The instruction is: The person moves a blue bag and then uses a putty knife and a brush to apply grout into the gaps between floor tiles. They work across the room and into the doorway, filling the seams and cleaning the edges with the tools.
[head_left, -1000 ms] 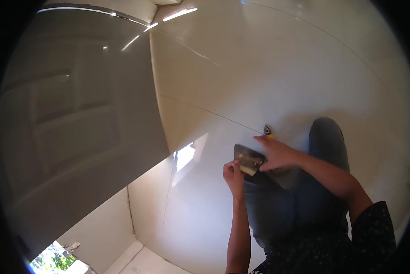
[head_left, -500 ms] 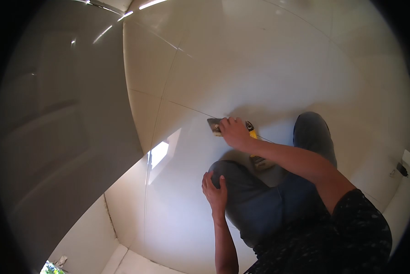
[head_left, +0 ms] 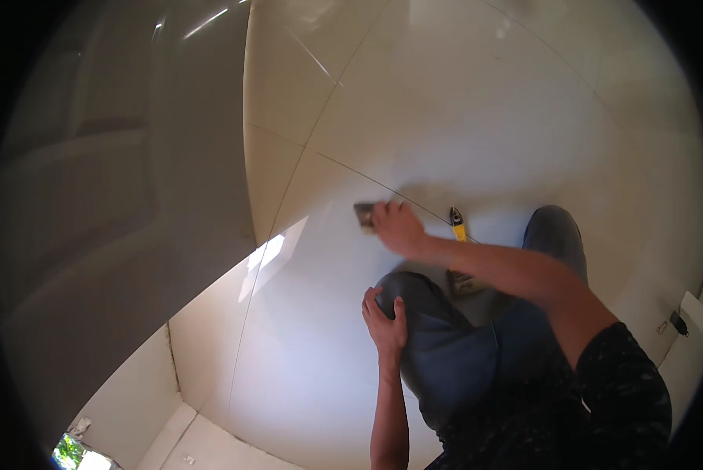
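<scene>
My right hand (head_left: 400, 229) is closed on a small dark rectangular piece (head_left: 365, 218) with a paler lower edge, low over the glossy tiled floor (head_left: 320, 313). Motion blurs the fingers, and the exact kind of the piece is something I cannot tell. To the right of that hand lies a yellow-and-black hand tool (head_left: 458, 225) with a pointed dark head, like pliers; my forearm covers its lower end. Below the forearm shows part of a dark and tan object (head_left: 465, 282) on the floor. My left hand (head_left: 384, 321) rests on my bent knee, fingers apart, holding nothing.
A large grey door-like panel (head_left: 132, 219) fills the left side. White walls (head_left: 124, 392) meet the floor at lower left. A black plug-like item (head_left: 678, 323) sits near the right edge. My other knee (head_left: 554, 235) rises right of the hand tool.
My right hand, with the dark piece, has moved left, away from the yellow-and-black tool, which now shows more fully. The view has shifted slightly; my left hand stays on the knee.
</scene>
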Action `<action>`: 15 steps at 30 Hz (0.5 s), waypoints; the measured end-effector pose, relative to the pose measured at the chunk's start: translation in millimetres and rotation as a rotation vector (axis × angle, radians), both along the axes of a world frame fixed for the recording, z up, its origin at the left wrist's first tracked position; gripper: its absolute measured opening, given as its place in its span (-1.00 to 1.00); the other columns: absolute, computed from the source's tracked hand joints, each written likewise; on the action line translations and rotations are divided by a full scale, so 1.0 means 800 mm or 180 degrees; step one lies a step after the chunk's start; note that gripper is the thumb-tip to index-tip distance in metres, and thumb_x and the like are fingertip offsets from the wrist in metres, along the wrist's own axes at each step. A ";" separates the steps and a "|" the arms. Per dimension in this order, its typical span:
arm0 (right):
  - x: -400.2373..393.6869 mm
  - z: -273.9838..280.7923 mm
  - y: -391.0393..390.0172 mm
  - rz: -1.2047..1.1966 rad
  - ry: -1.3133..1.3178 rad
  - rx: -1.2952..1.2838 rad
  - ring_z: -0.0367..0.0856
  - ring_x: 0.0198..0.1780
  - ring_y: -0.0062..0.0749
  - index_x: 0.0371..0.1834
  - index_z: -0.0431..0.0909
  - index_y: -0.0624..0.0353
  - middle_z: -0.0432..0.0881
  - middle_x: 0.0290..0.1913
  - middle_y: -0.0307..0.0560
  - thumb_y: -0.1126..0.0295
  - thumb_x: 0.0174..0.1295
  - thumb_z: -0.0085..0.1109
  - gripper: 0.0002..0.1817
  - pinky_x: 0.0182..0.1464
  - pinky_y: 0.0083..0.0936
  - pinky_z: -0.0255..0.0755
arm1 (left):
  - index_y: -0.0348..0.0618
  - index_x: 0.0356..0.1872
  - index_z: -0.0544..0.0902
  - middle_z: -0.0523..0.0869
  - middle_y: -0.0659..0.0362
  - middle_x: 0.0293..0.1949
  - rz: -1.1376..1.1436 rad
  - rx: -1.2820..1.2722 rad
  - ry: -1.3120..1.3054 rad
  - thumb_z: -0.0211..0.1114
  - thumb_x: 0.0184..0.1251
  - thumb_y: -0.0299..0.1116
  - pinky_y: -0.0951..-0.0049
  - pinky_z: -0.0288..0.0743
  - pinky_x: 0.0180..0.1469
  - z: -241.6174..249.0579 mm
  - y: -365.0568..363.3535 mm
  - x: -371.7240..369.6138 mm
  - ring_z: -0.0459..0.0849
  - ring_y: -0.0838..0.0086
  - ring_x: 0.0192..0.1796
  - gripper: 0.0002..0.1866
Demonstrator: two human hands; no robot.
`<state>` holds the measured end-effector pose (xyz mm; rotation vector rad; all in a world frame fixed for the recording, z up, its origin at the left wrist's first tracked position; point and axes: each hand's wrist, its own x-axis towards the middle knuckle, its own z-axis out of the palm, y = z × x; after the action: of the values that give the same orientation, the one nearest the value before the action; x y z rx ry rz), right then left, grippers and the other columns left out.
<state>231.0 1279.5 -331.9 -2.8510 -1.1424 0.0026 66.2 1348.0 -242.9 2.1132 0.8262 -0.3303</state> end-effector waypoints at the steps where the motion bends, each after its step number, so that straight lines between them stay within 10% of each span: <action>1: -0.009 -0.004 0.009 0.0132 0.0112 -0.0002 0.46 -0.39 -0.22 -0.41 0.52 0.30 0.45 -0.32 0.03 0.39 -0.01 0.05 -0.81 -0.52 -0.32 0.34 | -0.25 0.08 0.34 0.36 -0.09 0.13 0.0018 -0.0045 -0.0083 0.21 0.18 -0.28 0.12 0.14 0.26 -0.002 0.001 -0.002 0.26 0.00 0.24 -0.53; 8: 0.087 -0.029 -0.009 -0.0786 -0.0351 -0.0275 0.44 -0.35 -0.23 -0.37 0.55 0.24 0.43 -0.32 0.01 0.34 0.06 0.05 -0.80 -0.48 -0.34 0.34 | -0.24 0.08 0.34 0.37 -0.08 0.14 0.0111 -0.0166 -0.0213 0.23 0.16 -0.27 0.13 0.15 0.25 -0.009 -0.010 0.000 0.26 0.01 0.24 -0.51; 15: 0.075 -0.027 -0.026 0.0202 0.0044 -0.0082 0.51 -0.32 -0.22 -0.35 0.49 0.29 0.46 -0.28 0.07 0.39 0.01 0.07 -0.80 -0.42 -0.33 0.45 | -0.23 0.07 0.35 0.38 -0.08 0.13 0.0112 -0.0171 -0.0252 0.23 0.16 -0.28 0.13 0.15 0.25 -0.021 -0.031 0.014 0.27 0.01 0.24 -0.53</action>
<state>290.8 1259.1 -353.1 -2.8311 -1.2384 0.0407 77.4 1323.6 -259.5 2.0461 0.7987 -0.2459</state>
